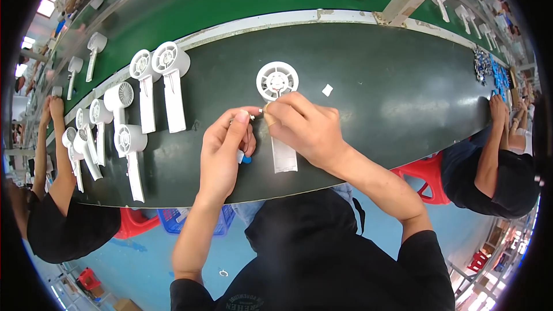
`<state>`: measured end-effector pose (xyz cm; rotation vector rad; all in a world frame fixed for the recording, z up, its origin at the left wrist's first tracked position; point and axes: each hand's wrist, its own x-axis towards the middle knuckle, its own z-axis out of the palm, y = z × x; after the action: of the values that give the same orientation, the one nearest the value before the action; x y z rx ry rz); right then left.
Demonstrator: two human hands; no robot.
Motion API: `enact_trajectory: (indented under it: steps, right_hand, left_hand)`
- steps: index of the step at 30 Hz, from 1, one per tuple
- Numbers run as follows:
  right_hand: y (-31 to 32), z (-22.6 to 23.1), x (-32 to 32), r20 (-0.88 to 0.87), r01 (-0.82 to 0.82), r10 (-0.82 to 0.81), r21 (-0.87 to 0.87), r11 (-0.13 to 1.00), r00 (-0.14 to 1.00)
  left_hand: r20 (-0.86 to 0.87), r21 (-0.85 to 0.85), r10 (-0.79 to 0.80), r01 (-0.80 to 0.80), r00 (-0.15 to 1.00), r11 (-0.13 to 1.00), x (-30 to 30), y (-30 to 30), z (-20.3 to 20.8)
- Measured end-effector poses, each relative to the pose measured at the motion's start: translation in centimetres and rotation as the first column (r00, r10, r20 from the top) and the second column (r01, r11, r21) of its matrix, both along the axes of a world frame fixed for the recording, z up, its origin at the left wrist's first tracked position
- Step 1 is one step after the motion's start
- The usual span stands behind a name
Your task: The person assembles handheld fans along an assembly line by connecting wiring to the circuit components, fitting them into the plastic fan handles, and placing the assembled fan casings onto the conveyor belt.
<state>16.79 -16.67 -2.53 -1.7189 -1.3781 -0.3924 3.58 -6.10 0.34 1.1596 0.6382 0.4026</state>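
Note:
Right in front of me a white handheld fan [277,72] lies on the dark green table, its round grille away from me and its handle toward me. Above its handle, my left hand [222,141] is closed on a small light-coloured part with thin wires. A blue piece [246,160] shows below those fingers; whether it joins the wires I cannot tell. My right hand [305,126] pinches close to my left fingertips, partly covering the fan. What its fingers hold is too small and hidden to make out.
Several white fans [173,80] lie on the table at left. Behind a pale rail [247,27] runs a green belt [230,6] carrying more fans. A white scrap [327,90] lies right of the fan. Blue parts [500,83] are piled far right. Co-workers sit on both sides.

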Motion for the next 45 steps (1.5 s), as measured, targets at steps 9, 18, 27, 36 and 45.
enact_trajectory:
  steps: [9,18,27,36,45]
  right_hand:
    - [-0.2,0.2,0.1,0.000,-0.035,0.035,-0.023,0.999,0.999]
    - [-0.2,0.2,0.0,-0.034,-0.032,0.031,-0.035,0.999,0.999]
    - [-0.1,-0.1,0.5,-0.055,-0.070,0.068,-0.038,0.997,0.996]
    - [-0.3,0.1,1.1,-0.115,-0.150,0.148,-0.013,0.989,0.982]
    - [-0.2,-0.1,1.6,-0.077,-0.243,0.242,-0.005,0.970,0.967]
  left_hand:
    - [-0.143,0.407,0.034,0.027,0.989,0.913,0.3,-0.8,-0.7]
    - [-0.074,0.569,0.013,0.032,0.997,0.821,-0.8,-1.0,-1.5]
    - [-0.085,0.774,-0.041,0.092,0.996,0.627,-0.9,0.0,-1.5]
    - [-0.074,0.923,-0.105,0.108,0.992,0.370,-0.8,1.1,-1.6]
    - [-0.134,0.902,-0.208,0.206,0.969,0.380,-0.9,2.1,-1.5]
